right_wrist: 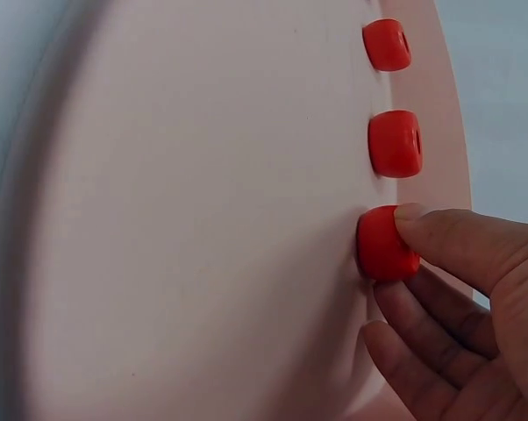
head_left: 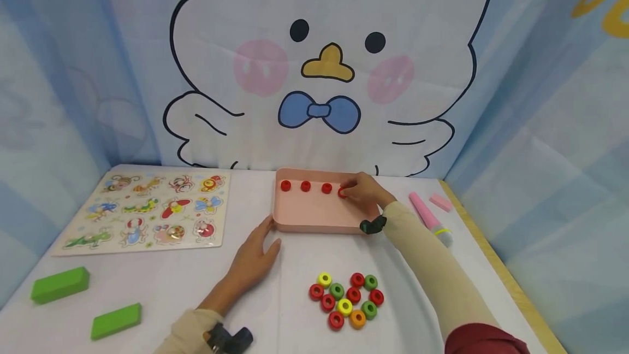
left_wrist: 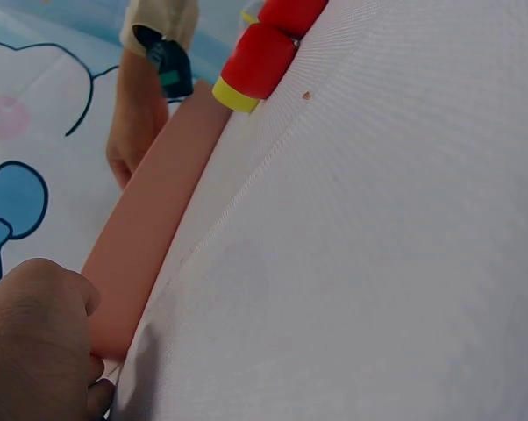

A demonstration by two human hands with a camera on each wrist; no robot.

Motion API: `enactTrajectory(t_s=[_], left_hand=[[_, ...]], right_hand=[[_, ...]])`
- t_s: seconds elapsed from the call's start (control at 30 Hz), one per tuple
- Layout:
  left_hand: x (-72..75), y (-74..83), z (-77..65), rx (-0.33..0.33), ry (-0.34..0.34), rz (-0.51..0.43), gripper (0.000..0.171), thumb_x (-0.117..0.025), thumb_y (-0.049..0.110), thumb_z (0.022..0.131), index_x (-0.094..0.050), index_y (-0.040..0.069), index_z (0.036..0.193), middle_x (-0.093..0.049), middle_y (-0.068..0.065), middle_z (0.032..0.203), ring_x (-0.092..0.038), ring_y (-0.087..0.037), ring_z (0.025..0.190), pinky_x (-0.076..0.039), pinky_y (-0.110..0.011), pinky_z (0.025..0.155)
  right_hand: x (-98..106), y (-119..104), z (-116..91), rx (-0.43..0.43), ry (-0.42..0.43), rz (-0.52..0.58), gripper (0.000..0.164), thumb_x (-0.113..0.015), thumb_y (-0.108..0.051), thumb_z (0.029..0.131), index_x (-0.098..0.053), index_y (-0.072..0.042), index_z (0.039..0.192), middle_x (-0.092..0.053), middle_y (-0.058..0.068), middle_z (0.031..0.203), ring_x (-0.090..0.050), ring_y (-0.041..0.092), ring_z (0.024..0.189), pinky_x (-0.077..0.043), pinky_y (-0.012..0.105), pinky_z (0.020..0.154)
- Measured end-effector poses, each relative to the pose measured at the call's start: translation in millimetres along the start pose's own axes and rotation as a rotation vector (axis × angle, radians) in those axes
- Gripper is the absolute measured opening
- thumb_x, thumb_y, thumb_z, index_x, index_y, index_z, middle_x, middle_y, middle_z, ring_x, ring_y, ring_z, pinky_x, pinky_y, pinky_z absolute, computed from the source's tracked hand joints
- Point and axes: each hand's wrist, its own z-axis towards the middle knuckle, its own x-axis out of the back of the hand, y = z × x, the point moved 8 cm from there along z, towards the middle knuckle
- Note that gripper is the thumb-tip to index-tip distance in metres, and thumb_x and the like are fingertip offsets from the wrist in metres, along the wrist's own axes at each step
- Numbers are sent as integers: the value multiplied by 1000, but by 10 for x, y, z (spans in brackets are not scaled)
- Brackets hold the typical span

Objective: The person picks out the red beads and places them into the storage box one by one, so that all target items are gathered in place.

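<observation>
My right hand pinches a red bead between thumb and fingers, low over the floor of a shallow pink tray, close to its far wall. To the left of it, three more red beads stand spaced out in a row along that wall. At the tray's near left corner, the fingertips of my left hand touch the outer side, thumb spread apart. Several loose beads in red, green, yellow and orange lie on the table in front of the tray, among them a yellow bead and an orange bead.
A picture board of insects lies at the left, with a long green block and a smaller green block nearer. Right of the tray are a pink tube with a grey end and a small pink block. A printed curtain hangs behind.
</observation>
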Motion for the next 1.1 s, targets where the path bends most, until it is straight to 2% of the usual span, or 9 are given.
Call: enactTrajectory(t_s=[0.13,0.37,0.6,0.9,1.1], left_hand=[[-3,2,-5,3,-3,4,65,-56,25,98,-28,8,155,-40,-10,152,-31,-29,142,-25,-47,116],[-23,16,-22,7,-17,5,66,-56,25,98,-28,8,155,-40,-10,152,-31,-30,142,-25,-48,116],[-4,7,-13,33,-39,13,66,-54,28,99,-26,10,156,-39,-8,154,-29,-28,143,-24,-48,116],[-7,0,0,51,-48,22,66,-54,29,99,-25,11,156,-36,-8,155,-27,-28,144,-23,-48,116],[-12,18,-3,45,-58,15,66,-53,28,100,-25,9,156,-35,-9,156,-26,-29,144,-22,-48,116]], right_hand=[[-5,11,-1,-4,-1,8,31,-72,-22,91,-70,-9,119,-66,8,112,-55,27,106,-49,37,97],[20,37,-38,17,-2,-52,40,-69,-25,93,-64,-9,129,-64,9,118,-56,27,106,-47,41,100],[58,-8,-87,14,-10,-20,40,-67,-22,94,-62,-8,131,-62,11,121,-56,28,107,-50,39,97],[121,-208,-286,115,4,-98,38,-67,-22,94,-63,-6,128,-64,12,120,-57,29,108,-49,42,97],[99,-242,-481,154,5,-77,35,-69,-18,92,-66,-7,125,-64,10,121,-58,29,110,-51,40,96]])
